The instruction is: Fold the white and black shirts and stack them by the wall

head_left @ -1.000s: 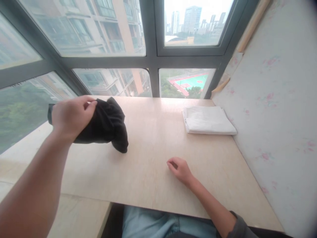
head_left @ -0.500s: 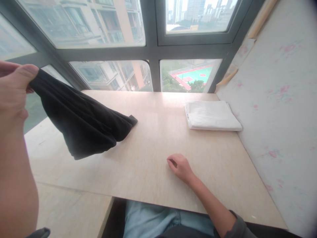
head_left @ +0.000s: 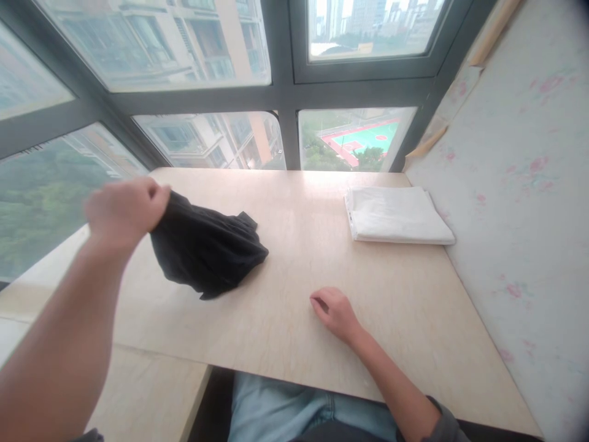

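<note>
My left hand [head_left: 131, 205], slightly blurred, is closed on one end of a black cloth [head_left: 209, 245]. The gripped end is lifted above the table, while the far right part of the soft, creased fabric reaches down onto the tabletop. How the cloth is shaped when spread cannot be made out. My right hand [head_left: 335, 313] rests on the light tabletop [head_left: 276, 325] in a loose fist, with a small hollow at the thumb and nothing seen in it. It lies to the right of the cloth, apart from it.
A folded white cloth [head_left: 398, 215] lies at the back right, near the flowered wall [head_left: 519, 202]. Grey window frames [head_left: 288, 98] border the table's back and left. Its front edge runs just above my jeans [head_left: 280, 405].
My left hand has moved right and lower, away from my body, still gripping the black cloth. The cloth has sunk and bunched nearer the table. My right hand stays put.
</note>
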Motion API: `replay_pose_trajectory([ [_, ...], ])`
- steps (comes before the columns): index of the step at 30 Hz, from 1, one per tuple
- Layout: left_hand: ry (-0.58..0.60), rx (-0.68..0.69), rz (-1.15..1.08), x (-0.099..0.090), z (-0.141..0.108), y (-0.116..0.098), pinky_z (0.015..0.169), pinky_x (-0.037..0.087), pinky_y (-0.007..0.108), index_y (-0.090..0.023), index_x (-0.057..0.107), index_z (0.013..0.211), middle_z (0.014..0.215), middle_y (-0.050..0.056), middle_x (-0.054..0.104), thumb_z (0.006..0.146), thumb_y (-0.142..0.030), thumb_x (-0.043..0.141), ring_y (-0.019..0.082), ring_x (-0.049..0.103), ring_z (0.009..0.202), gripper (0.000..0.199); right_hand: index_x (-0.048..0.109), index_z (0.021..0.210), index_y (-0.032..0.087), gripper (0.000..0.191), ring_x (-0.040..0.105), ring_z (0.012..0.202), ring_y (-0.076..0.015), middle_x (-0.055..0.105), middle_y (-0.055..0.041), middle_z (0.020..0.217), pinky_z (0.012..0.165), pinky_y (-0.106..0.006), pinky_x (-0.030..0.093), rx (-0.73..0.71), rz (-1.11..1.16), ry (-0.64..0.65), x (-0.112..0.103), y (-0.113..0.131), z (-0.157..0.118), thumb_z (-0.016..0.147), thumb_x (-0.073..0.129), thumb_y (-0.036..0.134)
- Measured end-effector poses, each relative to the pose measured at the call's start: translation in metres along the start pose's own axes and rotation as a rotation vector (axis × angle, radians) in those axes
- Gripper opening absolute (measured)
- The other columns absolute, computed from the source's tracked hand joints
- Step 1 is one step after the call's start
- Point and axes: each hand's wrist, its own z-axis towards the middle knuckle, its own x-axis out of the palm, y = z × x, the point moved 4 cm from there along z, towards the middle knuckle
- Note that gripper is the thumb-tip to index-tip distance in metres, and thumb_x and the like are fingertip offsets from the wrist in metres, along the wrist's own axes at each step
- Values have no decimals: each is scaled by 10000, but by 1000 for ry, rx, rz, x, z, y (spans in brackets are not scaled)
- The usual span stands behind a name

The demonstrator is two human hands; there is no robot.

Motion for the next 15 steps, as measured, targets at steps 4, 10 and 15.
replay_pose_trajectory([
  [4, 443, 59, 165, 87, -29, 15, 771, 476, 432, -186, 638, 588, 669, 74, 635, 717, -474, 698, 284, 622, 742, 322, 663, 852, 223, 168, 635, 809, -208, 700, -63, 855, 791, -360, 474, 6, 11, 0, 0, 0, 0, 924, 512, 235],
  [10, 363, 155, 163, 117, -52, 22, 714, 450, 396, -214, 718, 871, 1037, 169, 698, 822, -608, 507, 347, 639, 900, 449, 669, 863, 212, 166, 627, 809, -201, 696, -57, 839, 796, -359, 478, -1, 11, 1, 0, 0, 0, 926, 516, 229],
  [15, 441, 298, 167, 122, -56, 20, 685, 428, 306, -242, 695, 1018, 1069, 94, 723, 842, -567, 525, 285, 649, 932, 406, 663, 862, 209, 169, 623, 812, -194, 694, -54, 847, 793, -348, 466, -12, 22, -16, 0, 1, 0, 932, 510, 229],
])
